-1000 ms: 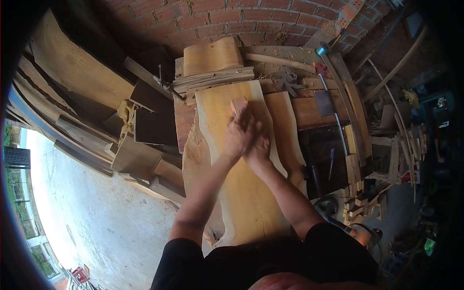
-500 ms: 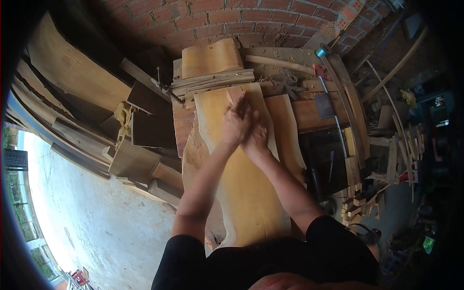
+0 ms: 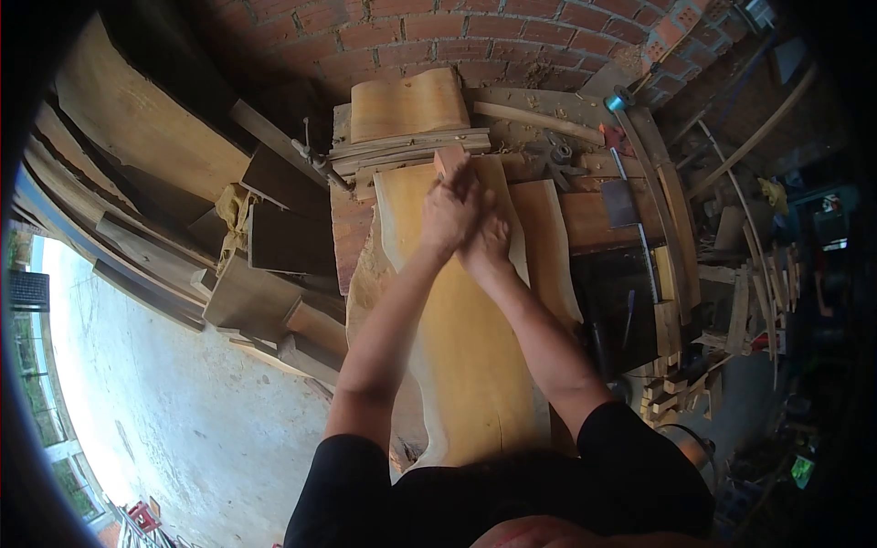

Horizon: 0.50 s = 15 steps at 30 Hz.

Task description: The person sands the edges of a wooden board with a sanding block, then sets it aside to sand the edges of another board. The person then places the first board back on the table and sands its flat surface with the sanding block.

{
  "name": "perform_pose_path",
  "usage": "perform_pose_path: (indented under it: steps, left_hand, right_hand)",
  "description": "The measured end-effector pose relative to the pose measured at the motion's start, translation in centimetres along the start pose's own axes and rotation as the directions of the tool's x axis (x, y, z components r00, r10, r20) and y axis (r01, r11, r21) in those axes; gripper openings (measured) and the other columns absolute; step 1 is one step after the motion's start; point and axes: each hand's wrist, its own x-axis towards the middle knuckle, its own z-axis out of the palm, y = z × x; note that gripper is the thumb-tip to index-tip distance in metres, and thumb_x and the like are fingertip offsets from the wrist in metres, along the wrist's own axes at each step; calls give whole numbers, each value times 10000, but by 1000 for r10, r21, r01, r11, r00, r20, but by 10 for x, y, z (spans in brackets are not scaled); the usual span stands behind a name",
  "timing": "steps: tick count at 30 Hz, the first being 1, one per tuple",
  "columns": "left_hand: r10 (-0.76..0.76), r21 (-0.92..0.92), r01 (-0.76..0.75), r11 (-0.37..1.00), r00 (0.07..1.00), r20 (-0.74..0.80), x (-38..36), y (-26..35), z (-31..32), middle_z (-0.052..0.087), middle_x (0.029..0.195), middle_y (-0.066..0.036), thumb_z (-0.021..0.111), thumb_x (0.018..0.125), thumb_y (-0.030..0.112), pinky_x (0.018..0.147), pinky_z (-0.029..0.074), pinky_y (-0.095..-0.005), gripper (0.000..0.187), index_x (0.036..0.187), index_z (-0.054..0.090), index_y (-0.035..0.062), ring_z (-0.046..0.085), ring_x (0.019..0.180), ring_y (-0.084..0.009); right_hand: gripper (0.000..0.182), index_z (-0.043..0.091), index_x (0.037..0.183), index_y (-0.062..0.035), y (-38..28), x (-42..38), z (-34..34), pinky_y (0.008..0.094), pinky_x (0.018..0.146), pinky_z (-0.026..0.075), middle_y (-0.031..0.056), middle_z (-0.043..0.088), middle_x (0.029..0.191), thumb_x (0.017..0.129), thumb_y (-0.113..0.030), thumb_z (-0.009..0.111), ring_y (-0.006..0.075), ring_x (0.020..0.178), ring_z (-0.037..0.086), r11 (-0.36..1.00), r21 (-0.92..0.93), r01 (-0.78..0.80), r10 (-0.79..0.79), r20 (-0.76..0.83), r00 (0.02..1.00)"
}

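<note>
A long pale-yellow wooden board (image 3: 470, 365) with wavy edges runs from my body to the far part of the workbench. At its far end a small reddish wooden block (image 3: 449, 160) lies against the board's surface. My left hand (image 3: 448, 217) is closed around the block's near part, and my right hand (image 3: 487, 233) presses close against it, fingers wrapped in at the same place. The hands overlap and hide most of the block, so its underside cannot be made out. Both arms reach straight forward.
Beyond the board lie a curved wood piece (image 3: 409, 105) and stacked strips. A clamp (image 3: 320, 164) stands at the left. To the right are another slab (image 3: 544, 237), a metal square (image 3: 619, 203) and a blue spool (image 3: 618, 98). Planks (image 3: 151, 100) lean at left; a brick wall (image 3: 402, 32) closes the back.
Both hands have slid forward a little along the board with the block, which now reaches the board's far edge. The view has shifted slightly.
</note>
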Motion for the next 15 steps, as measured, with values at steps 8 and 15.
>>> perform_pose_path:
  steps: [8, 15]
  left_hand:
    - [62, -75, -60, 995, 998, 33, -52, 6, 3, 636, 1092, -235, 610, 865, 223, 874, 521, -441, 489, 1347, 527, 220, 629, 991, -410]
    - [-21, -35, 21, 999, 1000, -9, 27, 0, 2, 668, 1054, -206, 574, 885, 276, 906, 502, -436, 474, 1349, 521, 191, 607, 1048, -393]
  right_hand:
    - [508, 413, 1274, -42, 0, -51, -16, 463, 795, 499, 196, 511, 1066, 850, -246, 606, 342, 968, 570, 997, -68, -32, 36, 56, 998]
    - [445, 477, 1192, -21, -1, 29, -8, 464, 820, 468, 211, 502, 1102, 832, -250, 603, 352, 1008, 540, 999, 48, -11, 9, 37, 999]
